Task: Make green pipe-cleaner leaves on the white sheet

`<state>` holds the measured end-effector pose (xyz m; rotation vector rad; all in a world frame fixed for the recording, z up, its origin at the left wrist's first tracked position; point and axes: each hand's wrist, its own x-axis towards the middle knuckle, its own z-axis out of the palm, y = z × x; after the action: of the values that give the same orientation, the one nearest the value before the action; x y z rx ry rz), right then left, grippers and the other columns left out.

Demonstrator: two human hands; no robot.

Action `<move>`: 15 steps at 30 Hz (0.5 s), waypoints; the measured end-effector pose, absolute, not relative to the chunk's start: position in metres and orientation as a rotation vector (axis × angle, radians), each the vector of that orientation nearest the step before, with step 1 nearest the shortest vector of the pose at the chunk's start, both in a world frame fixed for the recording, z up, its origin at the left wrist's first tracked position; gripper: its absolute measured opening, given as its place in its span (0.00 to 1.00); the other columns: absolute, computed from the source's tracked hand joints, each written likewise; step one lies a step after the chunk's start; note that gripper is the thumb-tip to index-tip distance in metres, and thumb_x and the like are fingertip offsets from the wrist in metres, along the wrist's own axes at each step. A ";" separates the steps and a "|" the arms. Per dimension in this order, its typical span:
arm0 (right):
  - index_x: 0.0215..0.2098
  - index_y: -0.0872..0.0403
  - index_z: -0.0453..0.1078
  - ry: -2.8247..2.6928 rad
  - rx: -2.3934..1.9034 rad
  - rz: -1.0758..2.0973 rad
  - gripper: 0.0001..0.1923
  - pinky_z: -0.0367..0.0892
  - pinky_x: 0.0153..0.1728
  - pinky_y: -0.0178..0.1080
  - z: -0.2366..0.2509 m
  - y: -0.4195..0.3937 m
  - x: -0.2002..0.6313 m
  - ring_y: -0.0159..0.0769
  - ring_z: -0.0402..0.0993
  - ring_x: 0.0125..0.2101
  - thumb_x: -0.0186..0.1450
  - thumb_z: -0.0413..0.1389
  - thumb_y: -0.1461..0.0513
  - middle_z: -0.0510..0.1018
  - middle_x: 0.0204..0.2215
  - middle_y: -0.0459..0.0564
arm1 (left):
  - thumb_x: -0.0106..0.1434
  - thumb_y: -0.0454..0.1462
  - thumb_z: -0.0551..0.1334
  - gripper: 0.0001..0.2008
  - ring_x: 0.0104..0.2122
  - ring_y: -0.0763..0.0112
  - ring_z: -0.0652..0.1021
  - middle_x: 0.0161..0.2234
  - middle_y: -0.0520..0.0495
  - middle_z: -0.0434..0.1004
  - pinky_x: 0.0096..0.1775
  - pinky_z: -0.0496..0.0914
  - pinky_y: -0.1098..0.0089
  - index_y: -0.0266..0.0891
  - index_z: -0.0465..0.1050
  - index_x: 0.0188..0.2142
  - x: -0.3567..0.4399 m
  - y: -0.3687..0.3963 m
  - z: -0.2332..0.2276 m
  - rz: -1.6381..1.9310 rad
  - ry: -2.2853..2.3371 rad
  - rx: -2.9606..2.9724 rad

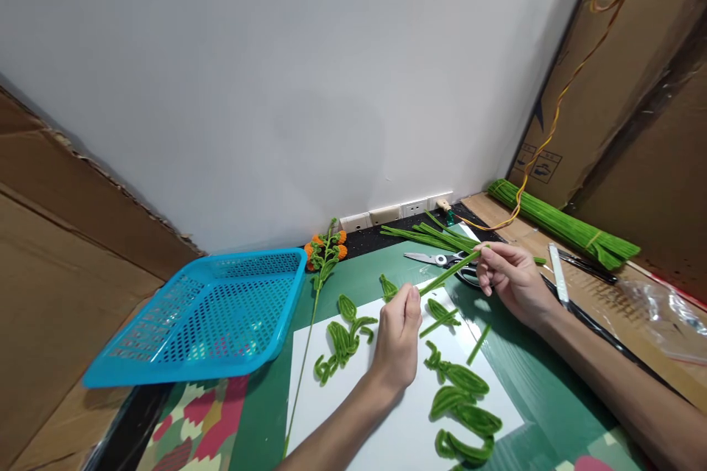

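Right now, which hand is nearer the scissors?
Right. The right hand pinches the far end of a green pipe cleaner right beside the scissors. The left hand grips the near end, farther back over the white sheet.

A blue basket (204, 313) is set left; scissors (436, 259) and bundled green stems (563, 224) are laid behind.

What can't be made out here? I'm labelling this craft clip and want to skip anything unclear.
Head view only:
- Left hand: seen from the back, so its fingertip grip on the green pipe cleaner is hidden.
- Scissors: handles covered by the right hand.
- Leaf shapes: the lowest is cut by the bottom edge.
- Blue basket: contents blurred behind mesh.
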<state>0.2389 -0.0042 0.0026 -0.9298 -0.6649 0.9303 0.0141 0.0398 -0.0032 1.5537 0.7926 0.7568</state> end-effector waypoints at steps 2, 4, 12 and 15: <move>0.34 0.55 0.83 -0.714 -0.995 0.882 0.14 0.66 0.13 0.30 0.000 -0.003 0.240 0.30 0.71 0.16 0.58 0.74 0.54 0.75 0.17 0.45 | 0.77 0.53 0.52 0.22 0.27 0.72 0.56 0.26 0.57 0.52 0.30 0.52 0.68 0.42 0.55 0.31 0.013 0.041 -0.002 0.747 0.804 1.634; 0.34 0.55 0.82 -0.763 -1.045 0.838 0.14 0.67 0.13 0.30 -0.003 -0.003 0.242 0.32 0.71 0.15 0.59 0.74 0.53 0.76 0.16 0.45 | 0.76 0.52 0.54 0.22 0.28 0.72 0.57 0.26 0.56 0.54 0.31 0.52 0.68 0.42 0.57 0.30 0.013 0.041 0.000 0.731 0.811 1.714; 0.32 0.55 0.80 -0.893 -1.095 0.837 0.13 0.65 0.15 0.32 -0.010 -0.005 0.241 0.31 0.69 0.15 0.63 0.70 0.53 0.76 0.18 0.45 | 0.77 0.48 0.53 0.19 0.30 0.68 0.66 0.29 0.53 0.67 0.34 0.56 0.68 0.40 0.70 0.34 0.014 0.038 0.009 0.721 0.762 1.804; 0.32 0.54 0.80 -0.921 -1.097 0.841 0.13 0.64 0.15 0.33 -0.008 -0.007 0.237 0.30 0.68 0.15 0.64 0.70 0.53 0.76 0.19 0.45 | 0.77 0.48 0.53 0.20 0.29 0.69 0.65 0.28 0.53 0.65 0.33 0.56 0.68 0.40 0.68 0.32 0.014 0.039 0.008 0.735 0.750 1.791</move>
<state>0.2373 -0.0065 -0.0081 -1.0973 -0.9209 0.8408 0.0138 0.0387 0.0085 1.7908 0.7498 0.7350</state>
